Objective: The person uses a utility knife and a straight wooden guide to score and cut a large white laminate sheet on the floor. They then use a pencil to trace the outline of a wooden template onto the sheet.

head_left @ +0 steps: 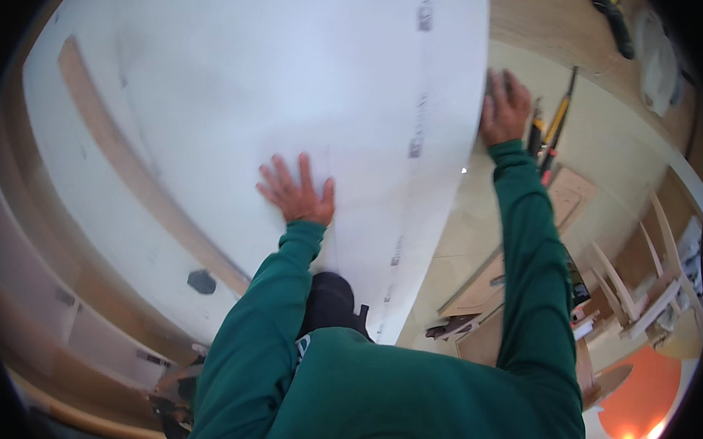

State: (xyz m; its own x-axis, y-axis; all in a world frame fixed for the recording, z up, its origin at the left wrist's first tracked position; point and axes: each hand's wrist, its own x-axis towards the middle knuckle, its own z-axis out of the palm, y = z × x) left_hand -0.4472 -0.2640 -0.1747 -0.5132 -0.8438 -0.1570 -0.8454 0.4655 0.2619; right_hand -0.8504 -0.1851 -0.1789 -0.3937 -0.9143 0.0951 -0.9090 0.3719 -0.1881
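Note:
A large white sheet (240,78) with a line of dark printed marks stretches in front of me. My left hand (299,191) lies flat on its face, fingers spread and holding nothing. At the sheet's right edge is my right hand (507,108), its fingers bent against that edge; the fingers appear to grip it, with part of the grip hidden. Both forearms wear green sleeves. A long brown strip (140,165) runs slantwise along the sheet's left part. Near its lower end shows a small dark patch (201,281).
Beyond the right edge, long tools with yellow and black handles (559,119) lie on a pale floor (610,146), beside wooden panels (569,195). Curved wooden pieces (643,270) stand farther right. A black tool (614,25) lies at the top right, and wooden framing (54,283) borders the left.

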